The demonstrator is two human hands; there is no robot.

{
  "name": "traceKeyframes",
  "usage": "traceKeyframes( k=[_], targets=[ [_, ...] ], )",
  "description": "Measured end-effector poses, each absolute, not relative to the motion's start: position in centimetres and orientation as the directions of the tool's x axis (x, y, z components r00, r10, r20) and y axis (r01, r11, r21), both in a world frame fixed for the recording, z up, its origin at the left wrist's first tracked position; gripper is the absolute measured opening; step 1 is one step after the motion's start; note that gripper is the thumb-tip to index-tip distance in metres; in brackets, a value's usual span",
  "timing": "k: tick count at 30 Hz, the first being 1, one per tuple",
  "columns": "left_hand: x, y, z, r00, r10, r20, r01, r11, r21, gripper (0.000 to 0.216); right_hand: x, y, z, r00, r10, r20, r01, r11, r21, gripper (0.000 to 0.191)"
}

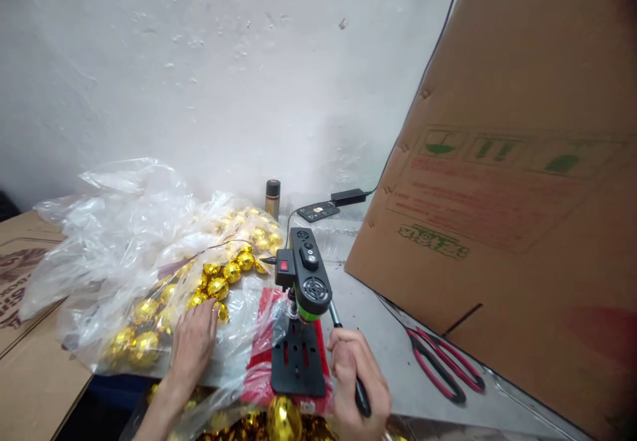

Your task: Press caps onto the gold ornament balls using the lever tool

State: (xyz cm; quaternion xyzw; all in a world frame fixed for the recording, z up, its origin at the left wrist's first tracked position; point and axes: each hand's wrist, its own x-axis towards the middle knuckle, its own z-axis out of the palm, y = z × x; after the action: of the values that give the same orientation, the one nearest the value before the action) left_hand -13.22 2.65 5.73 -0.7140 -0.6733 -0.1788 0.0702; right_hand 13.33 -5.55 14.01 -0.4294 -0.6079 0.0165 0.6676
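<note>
My left hand [194, 338] reaches over the clear plastic bag [124, 229], its fingers curled at a shiny gold mirrored ball [221, 312] on the near edge of the heap. The fingertips are partly hidden. More gold balls [217, 288] lie around it, in and beside the bag. My right hand [358, 381] is wrapped round the black-gripped lever [362, 398] of a small black bench machine [309, 272]. This machine has round vents, a red switch and a slotted black base plate [297, 368]. Red plastic [256, 348] lies under the plate.
Red-and-black-handled scissors [442, 368] lie right of the machine, against a large leaning cardboard box [497, 195]. A dark-capped bottle [272, 199], a black power adapter [348, 197] and a cable stand near the wall. More gold balls [284, 420] fill the near edge; cardboard [30, 348] is at left.
</note>
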Motion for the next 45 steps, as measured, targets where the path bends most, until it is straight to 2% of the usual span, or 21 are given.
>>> traceKeyframes(
  k=[3, 5, 7, 9, 11, 13, 14, 16, 19, 22, 25, 29, 31, 39, 45],
  targets=[
    [-12.5, 4.5, 8.3, 0.008, 0.995, 0.104, 1.0, -0.009, 0.006, 0.039, 13.6, -5.6, 13.8, 0.234, 0.541, 0.808, 0.498, 0.647, -0.577, 0.026],
    [-11.8, 4.8, 8.6, 0.024, 0.999, 0.032, 1.0, -0.023, -0.009, 0.043, 13.6, -5.6, 13.7, 0.206, 0.535, 0.82, 0.503, 0.661, -0.557, 0.026],
    [-11.4, 4.8, 8.2, 0.047, 0.998, 0.046, 0.996, -0.051, 0.08, 0.049, 13.5, -5.7, 13.8, 0.22, 0.541, 0.811, 0.499, 0.653, -0.571, 0.025],
    [-11.4, 4.8, 7.8, 0.031, 0.992, 0.126, 0.947, -0.069, 0.314, 0.052, 13.3, -5.7, 13.8, 0.26, 0.554, 0.791, 0.485, 0.633, -0.603, 0.026],
    [-11.4, 4.6, 7.8, -0.073, 0.982, 0.174, 0.749, -0.061, 0.659, 0.054, 13.2, -5.7, 14.0, 0.281, 0.558, 0.781, 0.481, 0.622, -0.618, 0.027],
    [-11.0, 4.1, 8.3, -0.177, 0.98, 0.097, 0.37, -0.025, 0.929, 0.064, 13.2, -5.5, 14.4, 0.252, 0.544, 0.801, 0.493, 0.64, -0.59, 0.027],
    [-10.5, 3.7, 8.5, -0.189, 0.982, 0.022, 0.169, 0.01, 0.986, 0.069, 13.2, -5.4, 14.7, 0.235, 0.53, 0.815, 0.5, 0.653, -0.569, 0.028],
    [-9.2, 2.7, 8.7, -0.138, 0.984, -0.114, -0.127, 0.097, 0.987, 0.076, 13.4, -5.2, 15.4, 0.224, 0.51, 0.83, 0.507, 0.666, -0.547, 0.028],
    [-6.5, 1.3, 7.4, -0.019, 0.977, -0.211, -0.266, 0.198, 0.944, 0.074, 13.6, -4.9, 16.4, 0.238, 0.517, 0.822, 0.498, 0.661, -0.561, 0.028],
    [-3.8, 0.4, 4.7, 0.007, 0.983, -0.186, -0.17, 0.184, 0.968, 0.077, 13.8, -4.9, 16.9, 0.222, 0.526, 0.821, 0.496, 0.664, -0.559, 0.028],
    [-1.9, -0.2, 2.3, -0.021, 0.999, -0.03, 0.03, 0.031, 0.999, 0.069, 13.9, -5.0, 17.1, 0.19, 0.53, 0.826, 0.506, 0.668, -0.545, 0.027],
    [-0.5, -0.7, 1.3, -0.026, 0.992, 0.122, 0.333, -0.107, 0.937, 0.055, 14.0, -5.2, 17.2, 0.169, 0.532, 0.83, 0.526, 0.663, -0.532, 0.026],
    [-0.2, -0.7, 1.3, -0.005, 0.985, 0.173, 0.424, -0.155, 0.892, 0.054, 14.0, -5.3, 17.2, 0.17, 0.535, 0.828, 0.532, 0.657, -0.534, 0.025],
    [0.0, -0.3, 0.5, 0.058, 0.951, 0.304, 0.503, -0.291, 0.814, 0.05, 14.0, -5.5, 16.8, 0.157, 0.528, 0.835, 0.554, 0.652, -0.517, 0.024],
    [-0.2, 0.2, 0.3, 0.2, 0.939, 0.28, 0.515, -0.344, 0.785, 0.051, 14.1, -5.7, 16.8, 0.167, 0.527, 0.833, 0.554, 0.649, -0.522, 0.026]
  ],
)
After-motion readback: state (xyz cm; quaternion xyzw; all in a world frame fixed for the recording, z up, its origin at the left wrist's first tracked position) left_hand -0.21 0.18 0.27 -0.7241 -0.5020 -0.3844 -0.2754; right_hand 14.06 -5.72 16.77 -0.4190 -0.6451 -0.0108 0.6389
